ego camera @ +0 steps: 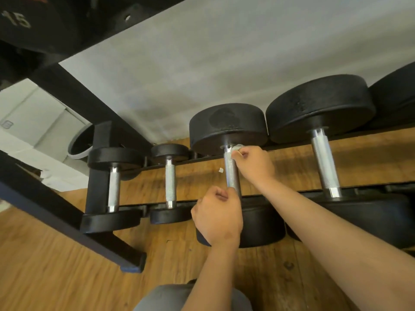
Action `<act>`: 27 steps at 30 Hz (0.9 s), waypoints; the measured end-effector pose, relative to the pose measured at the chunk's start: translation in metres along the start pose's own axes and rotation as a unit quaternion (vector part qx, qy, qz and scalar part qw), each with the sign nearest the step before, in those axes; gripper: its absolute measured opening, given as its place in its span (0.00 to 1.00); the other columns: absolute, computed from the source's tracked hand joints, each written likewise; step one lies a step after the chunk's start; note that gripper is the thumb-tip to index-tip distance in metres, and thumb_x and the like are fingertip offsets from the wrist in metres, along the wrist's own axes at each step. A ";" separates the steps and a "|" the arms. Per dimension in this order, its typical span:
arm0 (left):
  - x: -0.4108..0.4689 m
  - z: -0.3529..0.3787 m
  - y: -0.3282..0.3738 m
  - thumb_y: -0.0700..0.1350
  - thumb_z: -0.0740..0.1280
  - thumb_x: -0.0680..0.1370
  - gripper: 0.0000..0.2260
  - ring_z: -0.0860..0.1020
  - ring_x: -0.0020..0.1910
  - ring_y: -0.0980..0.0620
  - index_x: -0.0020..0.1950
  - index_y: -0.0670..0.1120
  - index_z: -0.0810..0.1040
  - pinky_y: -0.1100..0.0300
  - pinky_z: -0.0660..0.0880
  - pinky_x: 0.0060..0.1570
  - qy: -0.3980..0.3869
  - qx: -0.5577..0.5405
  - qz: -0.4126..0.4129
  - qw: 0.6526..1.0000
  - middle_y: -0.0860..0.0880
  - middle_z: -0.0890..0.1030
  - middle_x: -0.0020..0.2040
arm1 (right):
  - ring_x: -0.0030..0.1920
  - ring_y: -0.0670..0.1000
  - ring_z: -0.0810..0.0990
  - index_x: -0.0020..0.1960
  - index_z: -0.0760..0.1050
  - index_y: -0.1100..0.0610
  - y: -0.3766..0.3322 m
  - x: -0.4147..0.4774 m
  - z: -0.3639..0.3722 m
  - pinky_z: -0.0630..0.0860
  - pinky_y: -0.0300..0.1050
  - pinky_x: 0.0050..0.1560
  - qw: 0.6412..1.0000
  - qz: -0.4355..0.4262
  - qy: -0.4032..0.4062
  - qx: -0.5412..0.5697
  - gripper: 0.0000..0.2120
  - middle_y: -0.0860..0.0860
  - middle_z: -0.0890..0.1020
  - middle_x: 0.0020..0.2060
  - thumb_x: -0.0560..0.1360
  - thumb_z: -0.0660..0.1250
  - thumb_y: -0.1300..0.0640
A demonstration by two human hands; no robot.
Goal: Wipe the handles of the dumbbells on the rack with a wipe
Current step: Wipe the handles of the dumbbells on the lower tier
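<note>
Hands both on third dumbbell [226,126] from left, lying across rails of rack [101,135]. I see left hand [217,214] fisted tight round near end of knurled handle [231,176], knuckles up, forearm rising from bottom centre. Right hand [254,163] reaches in from right, arm extended, fingers pinching crumpled wipe [236,149] against far end of handle, just below far weight head. Small white scrap [221,170] shows left of handle.
</note>
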State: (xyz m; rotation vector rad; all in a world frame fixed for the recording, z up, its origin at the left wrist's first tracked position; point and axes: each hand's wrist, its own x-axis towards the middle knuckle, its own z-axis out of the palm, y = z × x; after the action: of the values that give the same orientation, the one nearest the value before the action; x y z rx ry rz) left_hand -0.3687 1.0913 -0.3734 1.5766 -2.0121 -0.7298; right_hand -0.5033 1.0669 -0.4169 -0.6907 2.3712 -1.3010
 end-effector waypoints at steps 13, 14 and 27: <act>0.000 0.001 -0.005 0.49 0.65 0.76 0.14 0.75 0.32 0.54 0.30 0.52 0.70 0.45 0.78 0.49 0.008 0.002 0.026 1.000 0.54 0.74 0.27 | 0.35 0.53 0.75 0.33 0.72 0.55 0.002 0.004 0.003 0.68 0.45 0.34 0.998 -0.061 0.005 -0.027 0.18 0.50 0.75 0.31 0.81 0.58 0.55; 0.000 0.002 -0.005 0.49 0.65 0.76 0.14 0.75 0.31 0.54 0.30 0.52 0.70 0.45 0.78 0.49 0.009 0.002 0.028 1.000 0.54 0.74 0.27 | 0.32 0.50 0.73 0.33 0.72 0.57 0.001 0.006 0.005 0.66 0.44 0.34 0.998 -0.055 0.020 0.004 0.18 0.49 0.74 0.30 0.81 0.59 0.56; 0.001 0.003 -0.008 0.48 0.67 0.77 0.13 0.76 0.33 0.55 0.32 0.54 0.71 0.54 0.72 0.55 0.010 0.011 0.046 0.999 0.55 0.75 0.28 | 0.29 0.47 0.70 0.30 0.67 0.52 0.003 0.003 0.008 0.63 0.44 0.32 0.998 -0.046 -0.004 0.043 0.20 0.48 0.71 0.27 0.82 0.58 0.56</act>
State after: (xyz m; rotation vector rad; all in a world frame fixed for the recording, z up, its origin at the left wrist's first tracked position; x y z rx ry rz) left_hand -0.3652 1.0890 -0.3811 1.4875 -2.0696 -0.6555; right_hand -0.5022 1.0610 -0.4244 -0.7851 2.2859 -1.4277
